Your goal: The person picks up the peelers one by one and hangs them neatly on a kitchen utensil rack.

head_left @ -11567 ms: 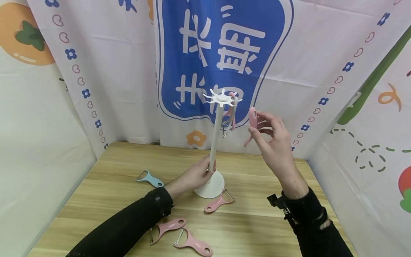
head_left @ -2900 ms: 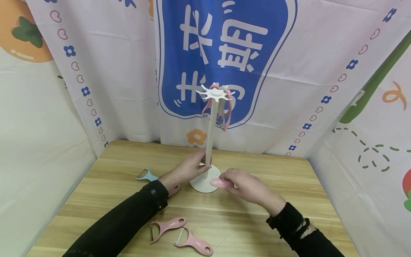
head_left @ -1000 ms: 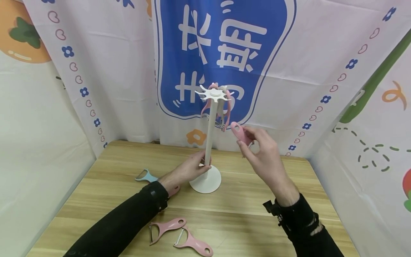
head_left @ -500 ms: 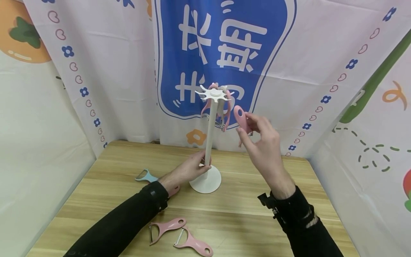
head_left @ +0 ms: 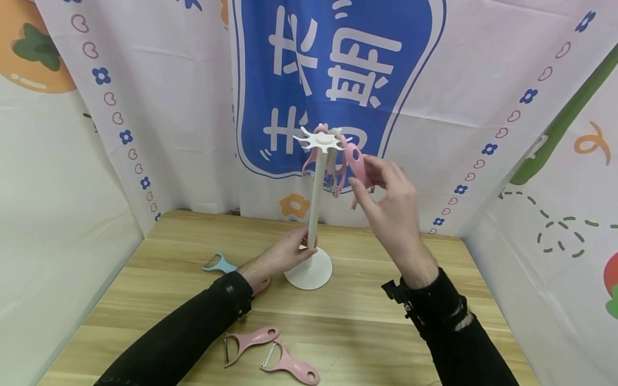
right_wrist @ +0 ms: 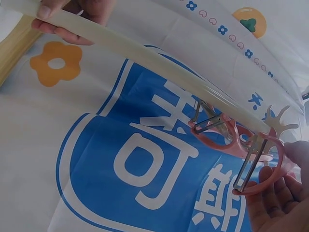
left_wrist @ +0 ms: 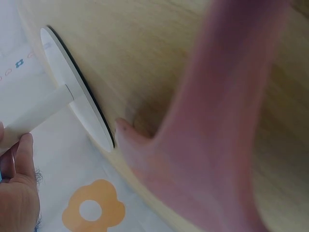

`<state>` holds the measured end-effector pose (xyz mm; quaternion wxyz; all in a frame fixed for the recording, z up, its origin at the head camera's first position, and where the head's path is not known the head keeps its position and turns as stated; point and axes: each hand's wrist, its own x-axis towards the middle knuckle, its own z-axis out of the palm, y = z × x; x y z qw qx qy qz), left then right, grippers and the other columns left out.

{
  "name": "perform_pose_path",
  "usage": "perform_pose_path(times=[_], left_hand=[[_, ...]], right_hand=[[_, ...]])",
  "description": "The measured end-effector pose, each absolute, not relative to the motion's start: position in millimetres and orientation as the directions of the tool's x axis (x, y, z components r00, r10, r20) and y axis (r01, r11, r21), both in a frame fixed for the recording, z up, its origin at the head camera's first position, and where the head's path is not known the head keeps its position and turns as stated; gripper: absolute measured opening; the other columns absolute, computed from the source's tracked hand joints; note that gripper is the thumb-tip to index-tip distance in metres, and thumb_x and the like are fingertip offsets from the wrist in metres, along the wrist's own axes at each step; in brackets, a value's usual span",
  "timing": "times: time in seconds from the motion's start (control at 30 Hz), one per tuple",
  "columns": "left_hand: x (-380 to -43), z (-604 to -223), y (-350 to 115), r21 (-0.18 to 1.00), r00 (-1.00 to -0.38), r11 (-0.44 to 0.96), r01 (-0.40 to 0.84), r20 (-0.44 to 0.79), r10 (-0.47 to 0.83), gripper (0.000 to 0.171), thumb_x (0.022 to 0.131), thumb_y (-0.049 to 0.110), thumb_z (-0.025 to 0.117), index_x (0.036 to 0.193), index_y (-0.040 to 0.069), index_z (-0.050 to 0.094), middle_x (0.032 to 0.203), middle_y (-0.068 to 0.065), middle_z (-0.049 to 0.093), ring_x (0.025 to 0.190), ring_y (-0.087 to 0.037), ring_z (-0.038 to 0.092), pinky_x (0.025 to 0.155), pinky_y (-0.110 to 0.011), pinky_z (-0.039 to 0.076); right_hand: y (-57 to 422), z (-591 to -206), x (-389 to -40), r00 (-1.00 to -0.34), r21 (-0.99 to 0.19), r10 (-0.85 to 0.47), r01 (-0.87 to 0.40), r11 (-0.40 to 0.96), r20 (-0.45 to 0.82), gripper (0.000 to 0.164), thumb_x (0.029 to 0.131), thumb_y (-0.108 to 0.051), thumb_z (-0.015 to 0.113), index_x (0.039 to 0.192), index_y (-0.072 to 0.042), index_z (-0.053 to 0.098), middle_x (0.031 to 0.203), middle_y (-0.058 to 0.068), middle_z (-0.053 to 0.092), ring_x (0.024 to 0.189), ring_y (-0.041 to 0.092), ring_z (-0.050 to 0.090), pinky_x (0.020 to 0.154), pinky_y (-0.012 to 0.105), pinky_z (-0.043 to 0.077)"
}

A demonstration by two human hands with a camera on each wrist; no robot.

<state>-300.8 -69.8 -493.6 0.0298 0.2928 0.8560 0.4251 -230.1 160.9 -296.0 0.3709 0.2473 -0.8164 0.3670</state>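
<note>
My left hand [head_left: 285, 254] grips the white post [head_left: 315, 209] of a hook stand just above its round base [head_left: 309, 274]. My right hand [head_left: 393, 195] pinches a pink peeler [head_left: 358, 163] by its handle, hole end up and blade down, close to the right side of the stand's hooked top [head_left: 322, 141]. Two pink peelers [head_left: 343, 171] and a pale grey one [head_left: 332, 160] hang from the hooks at the back and right. In the right wrist view, the held peeler's metal blade [right_wrist: 250, 164] points toward the camera, beside the hanging ones.
On the wooden table [head_left: 386, 311] lie a light blue peeler [head_left: 221, 264] and a pink peeler [head_left: 262, 287] partly under the left forearm. Two more pink peelers, one [head_left: 253, 338] against the other [head_left: 294, 365], lie at the front. A printed curtain [head_left: 203, 134] stands behind.
The pink peeler once lying right of the base was picked up and raised left to the hooks by my right hand. The one held earliest now hangs; the stand has turned and shifted slightly left.
</note>
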Motion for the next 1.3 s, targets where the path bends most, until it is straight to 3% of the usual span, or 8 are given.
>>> perform_pose_path(times=[0.5, 0.73, 1.3], left_hand=[[-303, -496, -70, 0.751, -0.816, 0.446, 0.487, 0.208, 0.540, 0.020, 0.098, 0.015, 0.070, 0.111, 0.018, 0.056, 0.107, 0.003, 0.062, 0.108, -0.012, 0.066, 0.088, -0.029, 0.058], [-302, -495, -70, 0.740, -0.809, 0.447, 0.503, 0.221, 0.545, 0.020, 0.099, 0.015, 0.070, 0.111, 0.018, 0.055, 0.106, 0.004, 0.061, 0.108, -0.011, 0.065, 0.088, -0.028, 0.058], [-303, -495, -71, 0.752, -0.817, 0.452, 0.481, 0.197, 0.541, 0.020, 0.099, 0.017, 0.070, 0.114, 0.015, 0.056, 0.108, 0.005, 0.062, 0.108, -0.008, 0.065, 0.089, -0.025, 0.057]], right_hand=[[148, -292, -237, -0.641, -0.462, -0.128, -0.663, 0.589, 0.756, 0.050, 0.097, -0.031, 0.072, 0.138, -0.006, 0.060, 0.121, 0.008, 0.065, 0.098, 0.012, 0.064, 0.086, 0.034, 0.059], [146, -297, -239, -0.656, -0.470, -0.127, -0.649, 0.598, 0.744, 0.049, 0.098, -0.029, 0.072, 0.139, -0.006, 0.060, 0.122, 0.008, 0.065, 0.100, 0.011, 0.064, 0.087, 0.028, 0.058], [143, -309, -238, -0.684, -0.531, -0.139, -0.662, 0.529, 0.716, 0.057, 0.094, -0.030, 0.076, 0.141, -0.004, 0.057, 0.122, 0.007, 0.064, 0.108, 0.013, 0.062, 0.090, 0.027, 0.058]])
